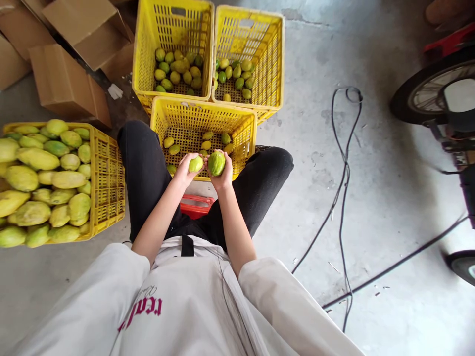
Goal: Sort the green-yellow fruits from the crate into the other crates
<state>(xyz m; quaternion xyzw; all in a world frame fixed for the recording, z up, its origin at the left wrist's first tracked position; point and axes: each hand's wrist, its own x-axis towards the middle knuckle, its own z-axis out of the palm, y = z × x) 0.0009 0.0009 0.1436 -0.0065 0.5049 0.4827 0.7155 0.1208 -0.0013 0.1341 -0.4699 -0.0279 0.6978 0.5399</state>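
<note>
My left hand (184, 169) is closed around a small yellow-green fruit (196, 163). My right hand (223, 174) grips a rounder green fruit (216, 163). Both fruits are held side by side, nearly touching, just over the near rim of a yellow crate (248, 129) between my knees. That crate holds a few loose fruits on its bottom. I sit with black trousers and a white top.
Two more yellow crates (144, 59) (276, 59) with several green fruits stand behind. A full crate of large yellow-green fruits (111, 183) is at my left. Cardboard boxes (63, 84) lie far left. Black cables (343, 168) cross the concrete floor; a motorbike wheel (430, 89) is at right.
</note>
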